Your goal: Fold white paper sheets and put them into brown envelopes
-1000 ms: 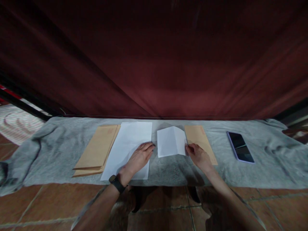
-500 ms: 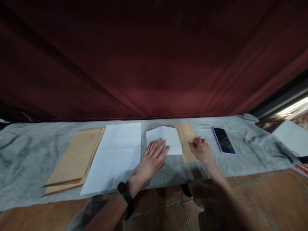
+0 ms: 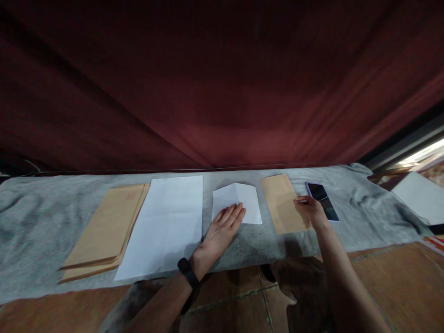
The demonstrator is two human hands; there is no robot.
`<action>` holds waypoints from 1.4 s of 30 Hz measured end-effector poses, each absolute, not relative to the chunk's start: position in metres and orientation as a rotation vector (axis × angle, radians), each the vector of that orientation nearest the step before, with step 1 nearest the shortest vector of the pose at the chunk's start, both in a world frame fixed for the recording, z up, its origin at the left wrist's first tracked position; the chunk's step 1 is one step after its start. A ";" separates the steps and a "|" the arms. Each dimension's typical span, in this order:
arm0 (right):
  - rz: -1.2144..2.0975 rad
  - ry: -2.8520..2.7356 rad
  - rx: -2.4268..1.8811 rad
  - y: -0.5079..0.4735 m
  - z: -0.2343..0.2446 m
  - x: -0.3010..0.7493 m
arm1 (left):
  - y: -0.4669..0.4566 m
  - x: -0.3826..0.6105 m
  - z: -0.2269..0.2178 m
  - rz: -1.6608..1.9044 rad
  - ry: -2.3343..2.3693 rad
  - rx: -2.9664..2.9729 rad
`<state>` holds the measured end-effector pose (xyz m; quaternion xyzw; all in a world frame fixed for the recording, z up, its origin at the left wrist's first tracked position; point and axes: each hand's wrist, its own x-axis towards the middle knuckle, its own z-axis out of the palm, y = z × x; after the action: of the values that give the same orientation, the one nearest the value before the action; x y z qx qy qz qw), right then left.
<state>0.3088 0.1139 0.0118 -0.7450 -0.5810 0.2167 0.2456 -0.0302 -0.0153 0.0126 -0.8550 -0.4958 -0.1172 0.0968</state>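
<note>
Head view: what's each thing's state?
Small white paper: creased, under the left hand
Large white paper: spread out flat
Single brown envelope: lying, right hand at its edge
Brown envelope stack: overlapping, slightly offset
Phone: face up, screen dark
Gray cloth: spread, wrinkled
Red drape: hanging

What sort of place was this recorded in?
Probably a makeshift indoor workspace, though that's uncertain: a grey cloth lies spread before a red curtain, with a tiled floor below.

Room lies between folded paper [image 3: 249, 198] and envelope [image 3: 281, 206]; rightward, the phone [image 3: 325, 200] obstructs.
</note>
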 end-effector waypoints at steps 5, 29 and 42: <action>0.416 -1.622 -2.178 0.112 0.016 0.319 | -0.019 -0.032 0.010 -0.318 -1.435 -2.513; -0.195 -2.554 -1.187 0.060 0.020 0.208 | 0.004 -0.055 0.034 -0.452 -1.364 -2.497; -0.005 -2.821 -1.058 0.045 -0.007 0.227 | -0.030 -0.047 0.003 -0.212 -1.441 -2.656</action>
<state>0.2272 0.0454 -0.0073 -0.3504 -0.9344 -0.0015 0.0642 -0.0468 -0.0303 0.0032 -0.8754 -0.4751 -0.0699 0.0561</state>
